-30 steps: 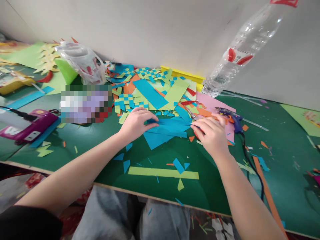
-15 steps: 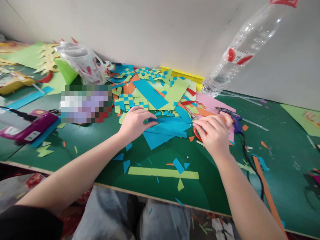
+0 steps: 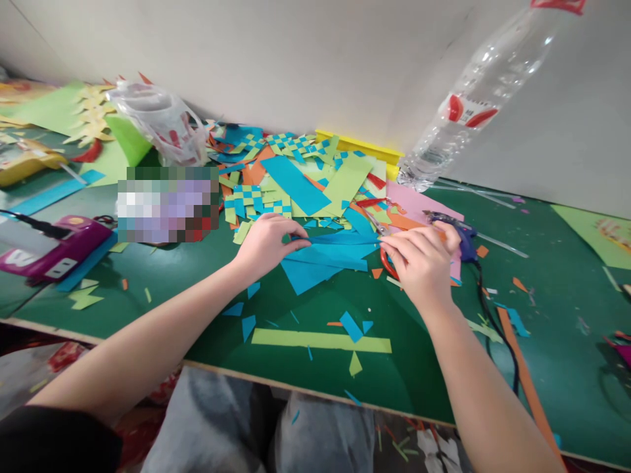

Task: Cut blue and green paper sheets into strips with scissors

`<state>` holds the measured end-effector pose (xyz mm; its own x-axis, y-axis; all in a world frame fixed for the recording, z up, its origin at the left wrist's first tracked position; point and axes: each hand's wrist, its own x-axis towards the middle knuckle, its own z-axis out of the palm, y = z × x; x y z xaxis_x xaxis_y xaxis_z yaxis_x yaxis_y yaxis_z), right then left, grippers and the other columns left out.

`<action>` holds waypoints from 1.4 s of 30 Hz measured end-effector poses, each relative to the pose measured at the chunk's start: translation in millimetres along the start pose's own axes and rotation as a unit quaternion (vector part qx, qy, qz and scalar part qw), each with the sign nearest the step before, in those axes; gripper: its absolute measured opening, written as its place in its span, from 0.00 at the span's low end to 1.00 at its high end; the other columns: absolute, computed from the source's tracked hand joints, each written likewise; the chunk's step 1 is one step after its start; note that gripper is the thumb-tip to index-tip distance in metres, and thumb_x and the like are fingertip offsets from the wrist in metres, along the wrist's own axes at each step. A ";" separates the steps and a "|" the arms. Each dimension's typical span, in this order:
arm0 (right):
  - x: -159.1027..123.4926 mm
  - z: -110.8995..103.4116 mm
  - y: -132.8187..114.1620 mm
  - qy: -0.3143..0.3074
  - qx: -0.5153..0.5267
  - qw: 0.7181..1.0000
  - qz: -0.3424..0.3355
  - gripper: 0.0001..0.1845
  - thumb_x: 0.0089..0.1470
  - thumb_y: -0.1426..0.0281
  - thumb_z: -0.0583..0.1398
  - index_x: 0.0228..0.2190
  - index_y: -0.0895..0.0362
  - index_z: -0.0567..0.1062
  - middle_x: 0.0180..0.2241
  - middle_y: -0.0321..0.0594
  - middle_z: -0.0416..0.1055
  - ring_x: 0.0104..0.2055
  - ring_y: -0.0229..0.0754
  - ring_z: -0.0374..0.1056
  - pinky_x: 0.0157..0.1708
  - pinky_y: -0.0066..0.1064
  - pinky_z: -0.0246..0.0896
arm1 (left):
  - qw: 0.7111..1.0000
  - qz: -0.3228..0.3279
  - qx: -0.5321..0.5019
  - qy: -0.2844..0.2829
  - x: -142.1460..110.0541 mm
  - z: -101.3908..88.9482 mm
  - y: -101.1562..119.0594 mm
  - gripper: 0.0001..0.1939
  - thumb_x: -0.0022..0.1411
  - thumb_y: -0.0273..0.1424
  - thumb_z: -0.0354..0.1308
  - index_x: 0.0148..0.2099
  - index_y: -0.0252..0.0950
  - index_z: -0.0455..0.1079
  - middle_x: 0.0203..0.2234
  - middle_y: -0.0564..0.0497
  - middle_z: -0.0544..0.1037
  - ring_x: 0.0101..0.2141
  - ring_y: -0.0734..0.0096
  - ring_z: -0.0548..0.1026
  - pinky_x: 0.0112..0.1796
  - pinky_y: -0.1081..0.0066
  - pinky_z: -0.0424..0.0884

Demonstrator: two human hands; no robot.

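Note:
A narrow strip of blue paper (image 3: 342,240) is stretched level between my two hands. My left hand (image 3: 269,243) pinches its left end between thumb and fingers. At the other end, the fingertips of my right hand (image 3: 419,259) are closed on the strip. More blue paper pieces (image 3: 310,274) lie on the green table just under it. Beside my right hand are scissors with red handles (image 3: 388,263), partly covered by the hand. Behind that hand lies a blue glue gun (image 3: 463,240) with a black cord.
Woven blue-and-green paper pieces (image 3: 246,200) and scraps are heaped at the back. A green paper strip (image 3: 320,340) lies near the front edge. A clear plastic bottle (image 3: 473,98) stands back right, a purple power strip (image 3: 59,253) left, and a plastic bag (image 3: 162,121) back left.
Both hands hold the blue strip in nearly the same place as before. Only a very slight shift of the whole view shows.

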<state>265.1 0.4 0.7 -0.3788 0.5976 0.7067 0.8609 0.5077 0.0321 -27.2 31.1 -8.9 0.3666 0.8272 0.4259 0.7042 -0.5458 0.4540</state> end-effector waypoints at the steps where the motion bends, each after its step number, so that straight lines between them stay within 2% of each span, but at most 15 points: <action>1: 0.1 -0.1 -0.1 -0.002 -0.001 1.000 0.000 0.07 0.58 0.71 0.58 0.33 0.49 0.76 0.32 0.32 0.78 0.37 0.43 0.69 0.55 0.48 0.47 | 1.000 0.001 0.000 -0.001 0.0 0.0 -0.2 0.12 0.60 0.43 0.60 0.33 0.41 0.76 0.29 0.53 0.79 0.32 0.67 0.75 0.44 0.61 0.68; 9: 0.5 0.3 0.2 -0.005 -0.009 1.000 -0.009 0.06 0.58 0.71 0.59 0.32 0.50 0.76 0.32 0.33 0.78 0.37 0.43 0.69 0.55 0.48 0.47 | 1.000 0.004 -0.002 0.002 -0.6 -1.5 0.8 0.09 0.59 0.39 0.62 0.33 0.40 0.75 0.29 0.52 0.79 0.34 0.66 0.75 0.43 0.62 0.69; 13: 0.1 0.7 1.0 -0.011 -0.003 1.000 -0.004 0.06 0.58 0.71 0.59 0.32 0.50 0.76 0.32 0.33 0.78 0.37 0.43 0.69 0.55 0.48 0.47 | 1.000 0.007 0.003 -0.005 -0.7 -0.9 0.4 0.09 0.59 0.40 0.62 0.33 0.40 0.75 0.29 0.53 0.79 0.33 0.67 0.75 0.44 0.62 0.68; 22: -0.1 0.7 1.7 -0.009 -0.025 1.000 -0.006 0.05 0.58 0.71 0.59 0.33 0.51 0.75 0.32 0.32 0.78 0.36 0.43 0.68 0.55 0.47 0.49 | 1.000 -0.006 -0.006 0.019 -0.3 -1.1 1.1 0.12 0.56 0.43 0.64 0.32 0.39 0.76 0.28 0.52 0.79 0.32 0.68 0.75 0.44 0.62 0.69; 27: -1.2 4.2 4.7 -0.002 -0.029 1.000 0.010 0.06 0.59 0.70 0.57 0.32 0.51 0.75 0.32 0.34 0.77 0.36 0.43 0.69 0.54 0.46 0.50 | 0.996 -0.056 -0.071 0.019 -0.2 -3.2 4.9 0.12 0.55 0.42 0.64 0.35 0.38 0.76 0.30 0.51 0.80 0.33 0.67 0.76 0.38 0.67 0.71; 32: -2.5 7.0 6.8 -0.007 0.002 1.000 0.025 0.06 0.59 0.70 0.57 0.35 0.53 0.75 0.33 0.36 0.78 0.36 0.43 0.71 0.53 0.45 0.51 | 0.978 -0.118 -0.172 0.017 1.5 -4.4 3.6 0.14 0.52 0.41 0.66 0.35 0.36 0.76 0.29 0.50 0.79 0.31 0.68 0.76 0.33 0.69 0.71; 37: -3.0 7.3 5.9 -0.023 0.042 0.998 0.033 0.07 0.60 0.69 0.57 0.38 0.54 0.75 0.35 0.38 0.79 0.38 0.43 0.73 0.52 0.43 0.55 | 0.929 -0.195 -0.313 0.031 2.8 -0.7 -2.1 0.17 0.49 0.43 0.68 0.33 0.34 0.74 0.25 0.51 0.77 0.26 0.71 0.74 0.28 0.72 0.69; 42: -2.7 6.9 4.9 -0.044 0.052 0.997 0.028 0.07 0.60 0.68 0.57 0.36 0.53 0.76 0.34 0.38 0.79 0.39 0.44 0.74 0.51 0.43 0.56 | 0.911 -0.213 -0.349 0.043 3.5 -1.0 -0.6 0.15 0.51 0.41 0.67 0.31 0.34 0.73 0.21 0.53 0.75 0.24 0.75 0.72 0.27 0.75 0.66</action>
<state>267.9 5.6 -5.9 -0.3634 0.6773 0.6397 0.8438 0.5303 -0.0822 -26.9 34.2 -6.9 0.0805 0.9868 0.1403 0.2016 -0.1539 0.9673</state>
